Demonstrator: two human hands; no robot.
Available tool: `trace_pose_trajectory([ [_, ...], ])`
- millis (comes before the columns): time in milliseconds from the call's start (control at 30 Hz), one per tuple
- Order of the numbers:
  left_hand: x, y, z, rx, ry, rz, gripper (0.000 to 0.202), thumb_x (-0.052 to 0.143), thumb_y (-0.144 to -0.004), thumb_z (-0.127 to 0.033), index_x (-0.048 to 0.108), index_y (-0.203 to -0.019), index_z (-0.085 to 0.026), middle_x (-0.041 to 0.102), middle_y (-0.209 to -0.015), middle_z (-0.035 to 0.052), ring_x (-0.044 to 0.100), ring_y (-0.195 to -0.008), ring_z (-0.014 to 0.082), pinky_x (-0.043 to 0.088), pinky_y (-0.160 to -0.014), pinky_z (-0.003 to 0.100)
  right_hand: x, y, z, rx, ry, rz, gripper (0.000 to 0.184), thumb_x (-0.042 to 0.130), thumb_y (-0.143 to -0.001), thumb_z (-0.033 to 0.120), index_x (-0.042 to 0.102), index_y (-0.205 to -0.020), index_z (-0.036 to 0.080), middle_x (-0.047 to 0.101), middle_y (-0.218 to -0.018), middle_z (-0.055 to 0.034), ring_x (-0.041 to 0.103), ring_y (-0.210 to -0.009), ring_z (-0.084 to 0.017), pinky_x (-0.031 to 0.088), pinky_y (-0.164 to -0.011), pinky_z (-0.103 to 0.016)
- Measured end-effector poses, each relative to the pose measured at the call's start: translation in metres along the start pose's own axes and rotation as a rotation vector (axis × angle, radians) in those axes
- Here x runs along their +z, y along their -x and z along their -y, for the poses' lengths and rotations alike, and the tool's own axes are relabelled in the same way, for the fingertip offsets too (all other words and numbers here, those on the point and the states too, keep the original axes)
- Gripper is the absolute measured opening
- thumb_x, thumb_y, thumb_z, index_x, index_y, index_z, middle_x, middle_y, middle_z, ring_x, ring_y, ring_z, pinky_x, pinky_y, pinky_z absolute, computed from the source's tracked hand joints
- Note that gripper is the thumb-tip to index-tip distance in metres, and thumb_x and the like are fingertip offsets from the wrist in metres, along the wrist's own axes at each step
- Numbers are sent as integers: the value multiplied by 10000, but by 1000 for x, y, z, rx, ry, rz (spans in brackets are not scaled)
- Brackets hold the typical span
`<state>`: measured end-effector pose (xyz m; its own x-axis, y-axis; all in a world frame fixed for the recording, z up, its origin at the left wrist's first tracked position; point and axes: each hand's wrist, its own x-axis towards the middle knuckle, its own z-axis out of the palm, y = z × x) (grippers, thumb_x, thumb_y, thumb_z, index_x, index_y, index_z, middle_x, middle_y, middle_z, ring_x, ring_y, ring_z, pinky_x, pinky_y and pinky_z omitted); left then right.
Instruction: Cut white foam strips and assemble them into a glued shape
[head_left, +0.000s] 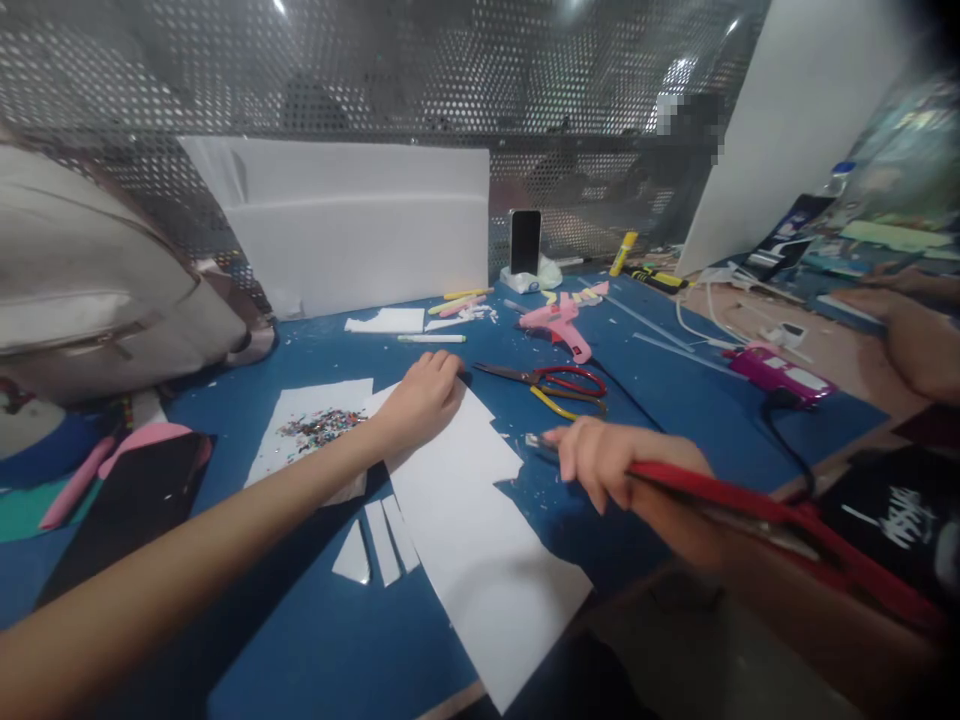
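My left hand [421,402] lies on the top end of a white sheet [480,540], palm down, pressing it to the table with fingers lightly bent. The sheet has a jagged right edge and overhangs the front of the table. My right hand [600,455] is closed around a long red-and-dark tool [720,490] with a small pale tip; its exact kind is unclear. That tip is just right of the sheet, apart from it. Scissors [559,383] with red and yellow handles lie beyond, between the hands. Cut white strips [382,540] rest left of the sheet.
Left are colourful bits [322,430] on paper, a dark phone-like slab [131,510] and a bag [97,270]. Behind are a pink glue gun [559,325], a propped phone [525,242] and a white board [360,230]. A purple device [781,375] and another person's hand [919,330] are right.
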<state>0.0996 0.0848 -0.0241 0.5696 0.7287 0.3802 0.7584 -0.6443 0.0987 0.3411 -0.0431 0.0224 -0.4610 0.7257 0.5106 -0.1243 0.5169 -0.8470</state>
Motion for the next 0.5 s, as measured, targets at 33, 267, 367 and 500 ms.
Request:
trace_pose_trajectory([
  [33, -3, 1, -1, 6, 15, 2, 299, 593, -950, -332, 574, -1198, -165, 597, -1205, 86, 618, -1033, 224, 531, -878, 434, -8, -6, -3, -8, -31, 46, 315, 598, -928, 364, 587, -649, 216, 614, -660, -41, 618, -805, -218, 456, -977, -447],
  [267, -10, 14, -11, 37, 89, 28, 311, 597, -943, -295, 554, -1220, -160, 576, -1231, 91, 584, -1103, 251, 499, -930, 475, -30, -56, -35, 261, -314, -12, 141, 586, -849, 109, 604, -935, 220, 620, -948, -23, 616, -977, -180, 463, -982, -395],
  [367, -17, 21, -13, 55, 124, 61, 301, 603, -937, -277, 557, -1211, -159, 566, -1251, 94, 573, -1127, 255, 494, -943, 477, -31, -72, -47, 265, -348, 86, 208, 585, -837, 87, 579, -994, 223, 617, -967, -20, 619, -984, -178, 476, -949, -383],
  [500, -37, 28, -15, 60, 164, 106, 260, 584, -941, -221, 566, -1191, -150, 566, -1270, 101, 588, -1117, 243, 515, -926, 451, -35, -86, -58, 276, -313, 180, 223, 599, -825, 70, 551, -991, 213, 615, -998, -24, 628, -989, -182, 456, -970, -402],
])
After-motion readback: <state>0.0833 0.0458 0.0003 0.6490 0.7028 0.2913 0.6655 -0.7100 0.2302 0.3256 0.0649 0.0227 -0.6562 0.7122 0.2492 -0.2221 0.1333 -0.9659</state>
